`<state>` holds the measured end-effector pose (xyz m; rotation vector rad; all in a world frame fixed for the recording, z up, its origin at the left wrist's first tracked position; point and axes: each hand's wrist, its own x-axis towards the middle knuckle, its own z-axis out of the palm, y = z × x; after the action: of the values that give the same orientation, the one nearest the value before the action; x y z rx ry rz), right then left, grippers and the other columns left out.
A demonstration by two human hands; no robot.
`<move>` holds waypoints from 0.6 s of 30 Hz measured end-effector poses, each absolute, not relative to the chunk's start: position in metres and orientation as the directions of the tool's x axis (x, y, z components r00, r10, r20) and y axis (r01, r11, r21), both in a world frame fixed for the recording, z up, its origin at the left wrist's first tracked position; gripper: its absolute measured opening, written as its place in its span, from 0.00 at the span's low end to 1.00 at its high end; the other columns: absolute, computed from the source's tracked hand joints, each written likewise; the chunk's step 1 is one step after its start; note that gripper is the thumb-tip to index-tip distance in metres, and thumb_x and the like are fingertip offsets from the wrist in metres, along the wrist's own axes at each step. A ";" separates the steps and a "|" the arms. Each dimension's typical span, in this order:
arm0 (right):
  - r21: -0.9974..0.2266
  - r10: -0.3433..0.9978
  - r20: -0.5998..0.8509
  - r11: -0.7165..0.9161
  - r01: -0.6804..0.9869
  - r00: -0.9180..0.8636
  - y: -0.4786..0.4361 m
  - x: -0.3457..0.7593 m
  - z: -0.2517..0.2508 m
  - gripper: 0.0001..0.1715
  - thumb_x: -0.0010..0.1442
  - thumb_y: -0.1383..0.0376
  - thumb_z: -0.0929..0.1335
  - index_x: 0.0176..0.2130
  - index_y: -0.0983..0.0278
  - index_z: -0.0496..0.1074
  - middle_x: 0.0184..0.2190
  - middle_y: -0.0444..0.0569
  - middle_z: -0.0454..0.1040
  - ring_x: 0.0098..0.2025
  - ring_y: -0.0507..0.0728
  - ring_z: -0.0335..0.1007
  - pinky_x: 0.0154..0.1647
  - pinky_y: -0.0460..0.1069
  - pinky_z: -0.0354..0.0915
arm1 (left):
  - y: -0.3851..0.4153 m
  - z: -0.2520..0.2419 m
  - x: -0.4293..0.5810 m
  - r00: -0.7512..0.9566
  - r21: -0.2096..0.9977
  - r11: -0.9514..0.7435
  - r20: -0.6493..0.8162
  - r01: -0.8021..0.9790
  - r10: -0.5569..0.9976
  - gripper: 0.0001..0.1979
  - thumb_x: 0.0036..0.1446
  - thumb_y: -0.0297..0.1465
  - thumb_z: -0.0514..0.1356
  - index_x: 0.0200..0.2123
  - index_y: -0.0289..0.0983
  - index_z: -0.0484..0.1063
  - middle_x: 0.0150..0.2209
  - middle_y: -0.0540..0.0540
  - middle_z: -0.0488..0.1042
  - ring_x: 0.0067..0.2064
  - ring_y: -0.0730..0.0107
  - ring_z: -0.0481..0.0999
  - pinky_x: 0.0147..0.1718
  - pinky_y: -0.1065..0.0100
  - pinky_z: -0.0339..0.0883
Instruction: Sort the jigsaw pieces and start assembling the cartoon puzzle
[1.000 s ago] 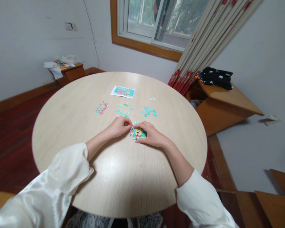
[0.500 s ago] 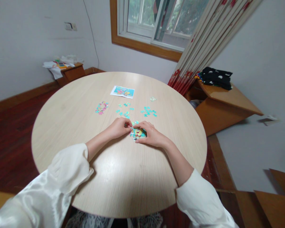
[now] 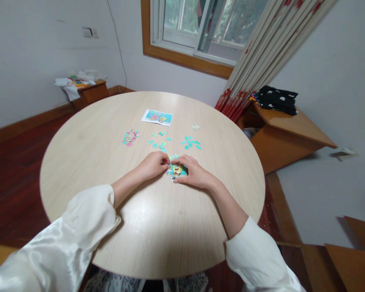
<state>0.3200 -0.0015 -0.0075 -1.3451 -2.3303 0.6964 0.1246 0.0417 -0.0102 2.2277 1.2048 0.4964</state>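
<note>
A partly joined jigsaw puzzle (image 3: 177, 170) with a yellow cartoon figure on teal lies on the round table. Curved around its right side, my right hand (image 3: 194, 172) holds it between the thumb at the near edge and fingers at the far edge. My left hand (image 3: 155, 164) is closed in a pinch at the puzzle's upper left edge; the puzzle piece in its fingertips is mostly hidden. Just beyond the hands lie loose teal and yellowish pieces (image 3: 162, 145).
Farther off on the table (image 3: 88, 158) are a pink mixed pile (image 3: 130, 138), a teal pile (image 3: 190, 142), a few pale pieces (image 3: 196, 127) and a printed reference picture (image 3: 157, 117). Wooden cabinets (image 3: 288, 134) with folded dark cloth (image 3: 276, 100) stand right.
My left hand has shifted very slightly to the right at the puzzle's edge. My right hand and the loose piles stay where they were.
</note>
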 end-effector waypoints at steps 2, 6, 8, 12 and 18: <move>-0.581 0.872 0.065 0.428 0.692 -0.485 -0.001 0.320 -0.007 0.32 0.49 0.62 0.75 0.53 0.55 0.67 0.48 0.49 0.67 0.53 0.61 0.62 0.56 0.59 0.56 | 0.041 -0.010 0.125 0.533 0.597 -0.466 0.074 0.653 0.843 0.03 0.51 0.24 0.60 0.30 0.34 0.75 0.29 0.47 0.74 0.32 0.68 0.71 0.33 0.69 0.61; -0.584 0.868 0.065 0.433 0.687 -0.492 -0.001 0.321 -0.008 0.32 0.49 0.62 0.75 0.53 0.56 0.67 0.48 0.50 0.67 0.53 0.61 0.62 0.56 0.59 0.56 | 0.039 -0.009 0.124 0.528 0.570 -0.486 0.105 0.662 0.843 0.02 0.51 0.26 0.61 0.31 0.34 0.74 0.29 0.47 0.73 0.32 0.68 0.71 0.33 0.69 0.62; -0.580 0.872 0.061 0.428 0.693 -0.486 -0.001 0.321 -0.009 0.32 0.49 0.62 0.76 0.53 0.58 0.67 0.49 0.51 0.67 0.53 0.61 0.62 0.56 0.59 0.55 | 0.040 -0.008 0.122 0.512 0.576 -0.481 0.123 0.661 0.850 0.02 0.51 0.27 0.61 0.29 0.34 0.74 0.29 0.47 0.73 0.32 0.68 0.70 0.33 0.69 0.61; -0.572 0.876 0.067 0.426 0.701 -0.478 -0.002 0.321 -0.011 0.33 0.48 0.61 0.76 0.52 0.58 0.67 0.49 0.51 0.67 0.53 0.61 0.62 0.56 0.59 0.56 | 0.045 -0.002 0.115 0.424 0.608 -0.441 0.182 0.660 0.887 0.05 0.53 0.27 0.58 0.26 0.35 0.72 0.28 0.46 0.73 0.32 0.68 0.70 0.34 0.68 0.60; -0.560 0.877 0.075 0.430 0.708 -0.474 -0.002 0.323 -0.012 0.32 0.48 0.60 0.76 0.52 0.56 0.68 0.48 0.50 0.67 0.52 0.60 0.63 0.56 0.58 0.56 | 0.056 0.003 0.098 0.327 0.638 -0.363 0.180 0.679 0.928 0.10 0.54 0.30 0.57 0.21 0.35 0.68 0.23 0.48 0.70 0.28 0.69 0.66 0.30 0.67 0.56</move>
<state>0.3233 -0.0020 -0.0116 -1.3555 -2.3331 0.6599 0.0984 0.0558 0.0030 2.1457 1.4135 0.7377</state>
